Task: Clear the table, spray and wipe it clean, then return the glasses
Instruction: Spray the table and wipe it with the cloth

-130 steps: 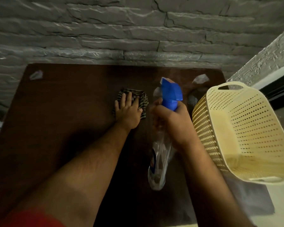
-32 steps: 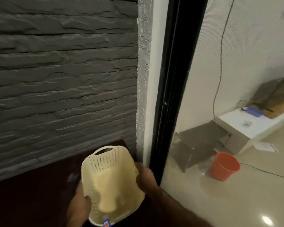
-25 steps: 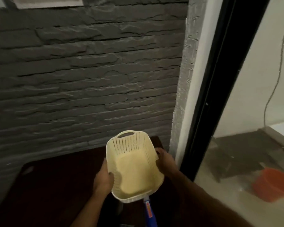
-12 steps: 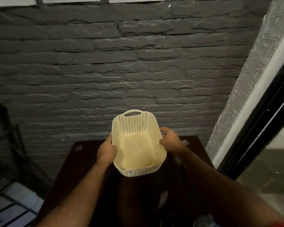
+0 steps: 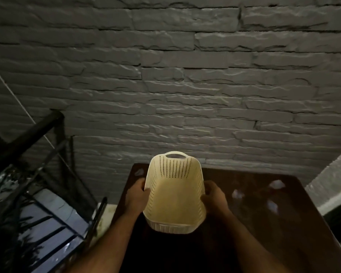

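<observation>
One cream perforated basket [image 5: 174, 196], one handle slot showing at its far end, nothing visible inside, is being held over the dark brown table [image 5: 283, 223]. Left hand [image 5: 136, 198] and right hand [image 5: 215, 199] are gripping its side rims, fingers curled over. Four pale glints are showing on the tabletop. Versus half a second ago, basket sitting nearer the table's left edge; black metal rack [image 5: 37, 184] is showing at left.
</observation>
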